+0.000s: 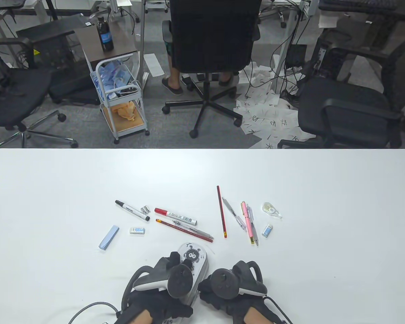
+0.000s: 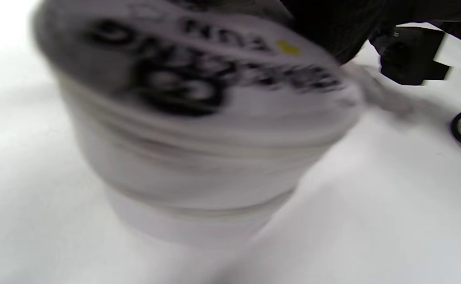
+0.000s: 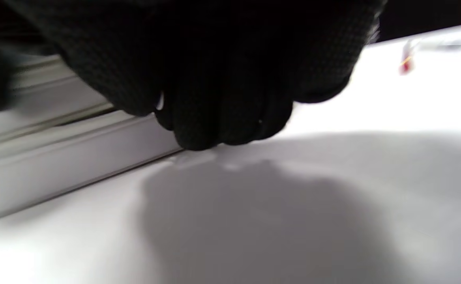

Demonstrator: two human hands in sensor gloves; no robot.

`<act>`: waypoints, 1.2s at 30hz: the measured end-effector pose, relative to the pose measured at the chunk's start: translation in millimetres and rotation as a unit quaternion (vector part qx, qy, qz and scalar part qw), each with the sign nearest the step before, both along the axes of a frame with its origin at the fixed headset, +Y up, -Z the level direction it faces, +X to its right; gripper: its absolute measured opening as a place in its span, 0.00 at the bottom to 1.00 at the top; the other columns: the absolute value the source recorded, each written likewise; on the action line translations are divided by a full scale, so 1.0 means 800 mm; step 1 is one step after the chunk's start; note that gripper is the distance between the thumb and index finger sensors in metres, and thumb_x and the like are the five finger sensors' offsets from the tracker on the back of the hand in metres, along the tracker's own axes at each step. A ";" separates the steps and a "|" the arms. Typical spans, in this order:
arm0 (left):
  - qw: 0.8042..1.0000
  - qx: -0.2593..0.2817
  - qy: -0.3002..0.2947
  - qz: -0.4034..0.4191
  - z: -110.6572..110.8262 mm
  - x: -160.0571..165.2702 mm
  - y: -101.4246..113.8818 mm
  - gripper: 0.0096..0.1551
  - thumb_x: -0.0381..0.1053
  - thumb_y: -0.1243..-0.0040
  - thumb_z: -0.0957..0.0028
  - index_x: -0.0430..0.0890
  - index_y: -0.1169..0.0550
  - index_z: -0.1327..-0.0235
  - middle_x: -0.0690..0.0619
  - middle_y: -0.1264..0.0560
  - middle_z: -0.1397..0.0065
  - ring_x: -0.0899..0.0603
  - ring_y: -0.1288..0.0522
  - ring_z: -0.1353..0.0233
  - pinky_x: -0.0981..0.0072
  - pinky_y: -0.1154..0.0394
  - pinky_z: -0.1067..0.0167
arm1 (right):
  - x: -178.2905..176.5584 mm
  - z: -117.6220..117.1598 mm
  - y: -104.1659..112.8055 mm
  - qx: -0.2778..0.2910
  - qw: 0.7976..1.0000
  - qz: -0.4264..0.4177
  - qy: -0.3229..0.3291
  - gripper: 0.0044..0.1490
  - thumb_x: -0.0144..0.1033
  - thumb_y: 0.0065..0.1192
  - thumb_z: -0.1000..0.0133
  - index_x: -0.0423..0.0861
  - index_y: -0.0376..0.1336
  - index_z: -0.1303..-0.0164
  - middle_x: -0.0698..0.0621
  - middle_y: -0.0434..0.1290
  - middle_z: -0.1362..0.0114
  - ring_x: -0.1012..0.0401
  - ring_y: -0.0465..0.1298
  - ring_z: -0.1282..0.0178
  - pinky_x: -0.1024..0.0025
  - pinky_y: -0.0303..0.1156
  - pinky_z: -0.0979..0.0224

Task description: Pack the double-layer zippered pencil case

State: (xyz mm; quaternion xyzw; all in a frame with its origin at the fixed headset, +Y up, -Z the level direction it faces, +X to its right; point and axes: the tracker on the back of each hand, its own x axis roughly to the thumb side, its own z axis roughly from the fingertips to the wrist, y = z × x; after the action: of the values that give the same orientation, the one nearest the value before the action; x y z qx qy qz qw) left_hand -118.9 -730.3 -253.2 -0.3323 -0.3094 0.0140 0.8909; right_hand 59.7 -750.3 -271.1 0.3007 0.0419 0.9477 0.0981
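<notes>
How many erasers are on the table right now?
2. One eraser lies left of centre, below the black marker. The other eraser lies on the right, below the correction tape. Others could be hidden under the hands.

Beyond the white table (image 1: 54, 175) lies grey carpet (image 1: 87, 125) strewn with papers (image 1: 270, 118). Black office chairs (image 1: 211, 37) and a small white cart (image 1: 121, 98) stand there.

Smooth white table (image 1: 54, 189), knit-gloved hands (image 3: 222, 79)
</notes>
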 end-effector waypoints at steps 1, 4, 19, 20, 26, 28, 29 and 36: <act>1.000 0.010 -0.003 -0.026 0.001 -0.003 0.000 0.78 0.63 0.31 0.41 0.28 0.71 0.19 0.20 0.76 0.24 0.10 0.61 0.24 0.25 0.41 0.26 | 0.009 -0.003 0.003 0.029 0.999 0.025 -0.020 0.22 0.51 0.70 0.47 0.51 0.76 0.49 0.57 0.86 0.49 0.60 0.84 0.50 0.66 0.80 0.42; 0.997 0.029 0.008 -0.069 -0.001 -0.020 0.001 0.80 0.61 0.29 0.42 0.25 0.72 0.22 0.16 0.69 0.22 0.11 0.50 0.23 0.27 0.36 0.27 | 0.035 -0.012 0.003 0.062 0.994 0.054 -0.067 0.22 0.51 0.70 0.47 0.51 0.76 0.49 0.58 0.86 0.50 0.61 0.84 0.51 0.67 0.80 0.43; 0.992 0.074 -0.098 0.024 -0.003 -0.033 0.002 0.70 0.53 0.20 0.48 0.42 0.57 0.11 0.34 0.51 0.13 0.23 0.45 0.18 0.15 0.40 0.33 | 0.028 -0.034 -0.002 -0.026 0.999 0.022 -0.043 0.23 0.46 0.69 0.51 0.56 0.74 0.46 0.59 0.84 0.43 0.60 0.82 0.42 0.65 0.80 0.38; 0.991 0.075 -0.105 0.030 -0.003 -0.028 0.002 0.70 0.52 0.20 0.49 0.41 0.56 0.11 0.33 0.50 0.13 0.23 0.44 0.19 0.15 0.41 0.34 | 0.025 -0.034 -0.004 -0.041 0.998 0.013 -0.036 0.23 0.43 0.69 0.53 0.55 0.75 0.47 0.57 0.84 0.43 0.58 0.81 0.42 0.63 0.78 0.37; 0.993 0.062 -0.093 0.033 -0.011 -0.033 0.004 0.68 0.57 0.23 0.46 0.39 0.56 0.12 0.33 0.51 0.12 0.23 0.44 0.18 0.17 0.41 0.31 | 0.037 -0.032 -0.004 -0.020 0.998 0.001 -0.062 0.24 0.44 0.69 0.52 0.54 0.74 0.46 0.57 0.83 0.43 0.58 0.81 0.42 0.66 0.79 0.42; 0.993 0.052 -0.085 0.061 -0.016 -0.043 0.008 0.67 0.60 0.23 0.47 0.43 0.54 0.11 0.37 0.50 0.11 0.26 0.43 0.16 0.20 0.40 0.29 | 0.040 -0.028 0.000 -0.045 0.997 0.013 -0.056 0.25 0.44 0.66 0.48 0.52 0.71 0.41 0.55 0.81 0.39 0.56 0.79 0.40 0.66 0.78 0.41; 0.993 0.043 -0.079 0.075 -0.019 -0.046 0.008 0.66 0.61 0.23 0.47 0.43 0.53 0.11 0.38 0.49 0.11 0.26 0.43 0.15 0.21 0.40 0.28 | 0.041 -0.024 0.005 -0.044 0.997 0.016 -0.065 0.26 0.41 0.64 0.45 0.52 0.69 0.36 0.53 0.79 0.35 0.54 0.77 0.36 0.63 0.76 0.38; 0.990 -0.034 -0.036 0.133 -0.059 -0.059 0.033 0.46 0.63 0.34 0.41 0.45 0.35 0.15 0.39 0.39 0.13 0.24 0.36 0.18 0.26 0.36 0.27 | 0.057 -0.012 0.027 0.045 0.985 0.022 -0.168 0.42 0.49 0.53 0.40 0.45 0.47 0.19 0.42 0.56 0.15 0.44 0.57 0.19 0.45 0.57 0.22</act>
State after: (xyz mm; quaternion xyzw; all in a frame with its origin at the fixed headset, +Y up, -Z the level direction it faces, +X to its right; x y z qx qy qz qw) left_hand -166.0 -703.9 -300.1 -0.3188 -0.3823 0.1304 0.8574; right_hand 105.5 -728.8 -281.0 0.1408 -0.0113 0.9875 0.0697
